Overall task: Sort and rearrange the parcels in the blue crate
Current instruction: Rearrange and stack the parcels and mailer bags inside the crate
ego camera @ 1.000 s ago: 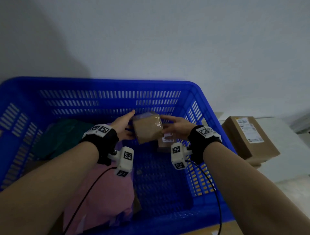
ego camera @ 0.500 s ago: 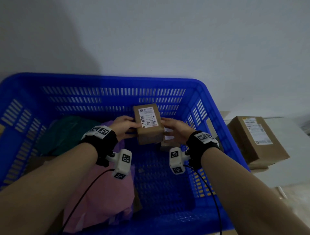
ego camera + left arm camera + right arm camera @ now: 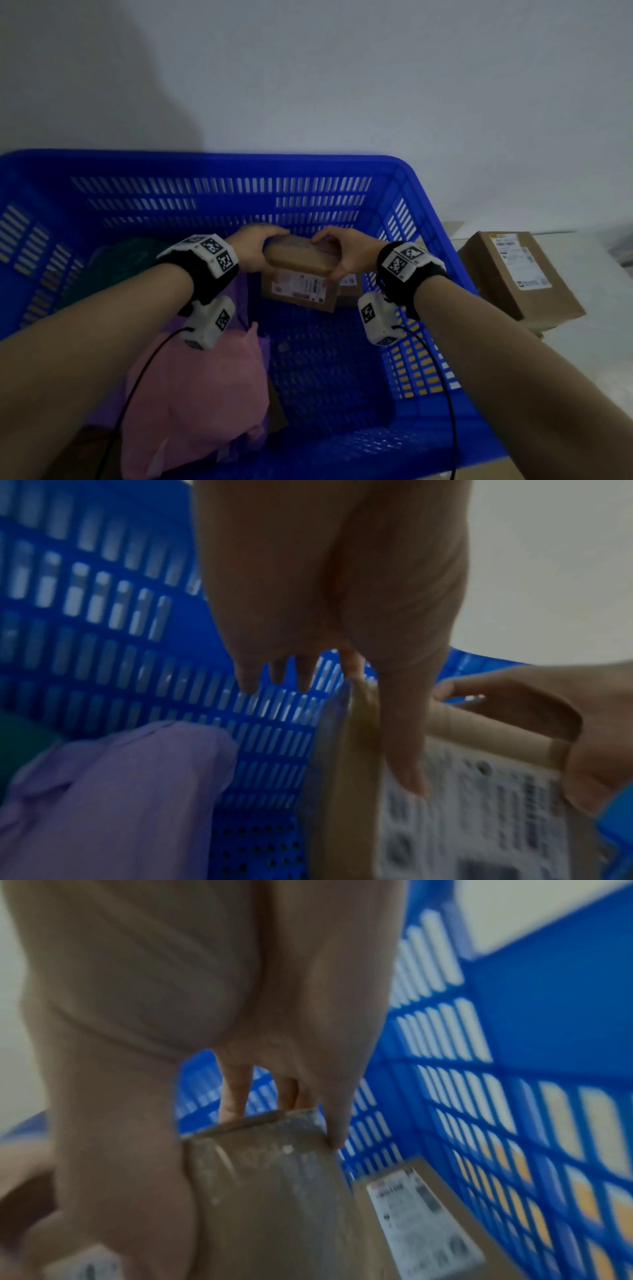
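A small brown cardboard parcel [image 3: 299, 274] with a white label facing me hangs inside the blue crate [image 3: 219, 164], near its far right corner. My left hand [image 3: 255, 248] grips its left end and my right hand [image 3: 337, 251] grips its right end, thumbs on the near face and fingers over the top. In the left wrist view my thumb lies across the parcel [image 3: 346, 791] beside its label. In the right wrist view the fingers curl over the parcel's [image 3: 270, 1191] top edge. Another labelled box [image 3: 424, 1213] lies below, against the crate's right wall.
A pink bag [image 3: 195, 394] lies at the near left of the crate, a purple bag [image 3: 109, 799] and a dark green one [image 3: 113, 263] beyond it. The crate floor [image 3: 325, 370] shows bare at the near right. A larger labelled box [image 3: 517, 274] sits outside, right of the crate.
Both hands have turned the parcel so that its label faces me and tilts downward, and have lowered it toward the crate's far right corner. The camera has dipped a little.
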`<state>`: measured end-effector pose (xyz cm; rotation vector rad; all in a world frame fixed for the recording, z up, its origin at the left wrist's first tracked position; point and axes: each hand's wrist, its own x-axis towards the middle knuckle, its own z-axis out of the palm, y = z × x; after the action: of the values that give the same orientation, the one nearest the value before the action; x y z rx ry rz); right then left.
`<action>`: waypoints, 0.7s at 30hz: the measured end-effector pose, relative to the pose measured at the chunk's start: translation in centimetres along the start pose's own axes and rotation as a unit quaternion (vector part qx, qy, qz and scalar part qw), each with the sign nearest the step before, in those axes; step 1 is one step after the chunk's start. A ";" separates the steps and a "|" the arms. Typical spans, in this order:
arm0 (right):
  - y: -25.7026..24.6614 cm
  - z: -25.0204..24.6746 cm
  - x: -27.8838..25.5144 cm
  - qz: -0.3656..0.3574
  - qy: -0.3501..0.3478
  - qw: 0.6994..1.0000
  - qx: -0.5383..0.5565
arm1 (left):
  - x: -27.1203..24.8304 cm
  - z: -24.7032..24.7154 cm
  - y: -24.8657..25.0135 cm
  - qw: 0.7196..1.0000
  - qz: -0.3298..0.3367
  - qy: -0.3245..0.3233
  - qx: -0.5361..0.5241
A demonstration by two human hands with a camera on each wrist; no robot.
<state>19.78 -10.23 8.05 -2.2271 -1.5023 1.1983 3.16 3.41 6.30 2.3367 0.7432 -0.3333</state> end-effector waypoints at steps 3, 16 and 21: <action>-0.6 -0.2 -0.1 -0.020 -0.014 0.997 -0.068 | 0.4 -0.2 1.2 0.996 -0.001 -0.076 0.045; 3.5 3.6 1.6 0.124 0.109 0.941 0.295 | 1.2 3.3 1.0 0.906 -0.221 -0.016 -0.361; 3.3 6.0 3.7 0.118 0.098 0.928 0.340 | 2.0 4.9 0.2 0.888 -0.276 -0.024 -0.368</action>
<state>18.40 -10.18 0.39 -1.9815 -0.6081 1.2600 4.72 0.92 1.92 1.3732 1.2500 -0.2799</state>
